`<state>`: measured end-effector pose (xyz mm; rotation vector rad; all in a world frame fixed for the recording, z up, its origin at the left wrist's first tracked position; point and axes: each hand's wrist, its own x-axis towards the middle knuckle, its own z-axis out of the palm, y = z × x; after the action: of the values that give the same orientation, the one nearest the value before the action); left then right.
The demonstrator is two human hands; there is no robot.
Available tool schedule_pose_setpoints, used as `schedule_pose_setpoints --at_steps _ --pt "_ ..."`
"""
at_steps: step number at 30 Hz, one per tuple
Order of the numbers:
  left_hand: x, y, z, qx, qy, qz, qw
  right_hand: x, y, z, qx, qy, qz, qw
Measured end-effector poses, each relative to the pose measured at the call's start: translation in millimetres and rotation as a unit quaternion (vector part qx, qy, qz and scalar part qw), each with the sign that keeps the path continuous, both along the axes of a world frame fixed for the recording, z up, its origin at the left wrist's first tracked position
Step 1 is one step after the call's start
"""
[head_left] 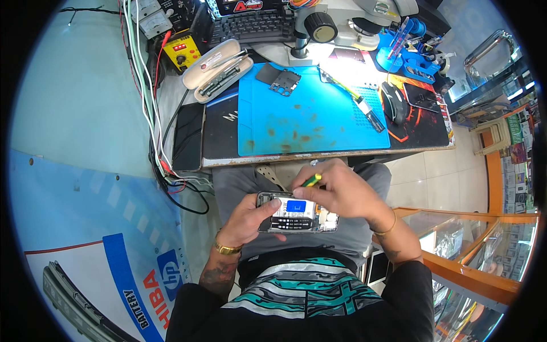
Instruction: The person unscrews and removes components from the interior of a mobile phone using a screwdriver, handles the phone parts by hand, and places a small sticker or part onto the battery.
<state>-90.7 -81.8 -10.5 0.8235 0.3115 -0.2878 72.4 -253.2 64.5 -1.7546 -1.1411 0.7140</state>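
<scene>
My left hand (246, 221) grips an opened smartphone (297, 215) by its left end, thumb on top, above my lap. Its back is off, baring a silver battery with a blue patch and dark strips along the near side. My right hand (345, 191) closes round a small tool with a green and yellow handle (311, 180), held at the phone's far edge. Fingers hide the tool's tip, so its exact kind is unclear. On the blue mat (273, 125) ahead lies a dark phone cover piece (285, 82).
A yellow and black pen-like tool (364, 108) lies on the mat's right. An open case of screwdrivers (219, 74) sits left, near a microscope (325, 28). A mouse (393, 102) and phone (421, 97) are at right. Cables (151, 114) hang by the desk's left edge.
</scene>
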Motion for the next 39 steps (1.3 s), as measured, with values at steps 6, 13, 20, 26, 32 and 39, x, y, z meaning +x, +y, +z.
schedule_pose_setpoints --at_steps 6,13,20,26,32,39 --pt "-1.1 -3.1 -2.0 0.001 -0.004 -0.015 1.0 2.1 -4.1 -17.9 -0.003 0.014 0.019 1.0" --pt "-4.8 0.3 5.5 0.036 -0.019 -0.042 0.998 4.4 -8.4 -6.6 -0.071 0.142 0.024 0.987" --pt "-5.5 -4.8 -10.8 0.019 -0.047 -0.049 0.998 20.7 -16.7 -47.0 -0.062 0.451 0.037 0.89" --pt "-3.1 -11.3 -9.2 -0.064 0.028 0.003 0.998 20.0 -11.7 -57.0 -0.051 0.477 0.012 0.877" --pt "-0.6 -15.4 -16.3 -0.07 0.026 0.021 0.997 14.1 1.6 -16.4 -0.088 0.292 0.019 0.952" --pt "4.6 -13.9 -9.1 -0.083 -0.008 0.035 0.996 -3.4 -20.2 14.3 -0.045 -0.19 -0.017 0.981"
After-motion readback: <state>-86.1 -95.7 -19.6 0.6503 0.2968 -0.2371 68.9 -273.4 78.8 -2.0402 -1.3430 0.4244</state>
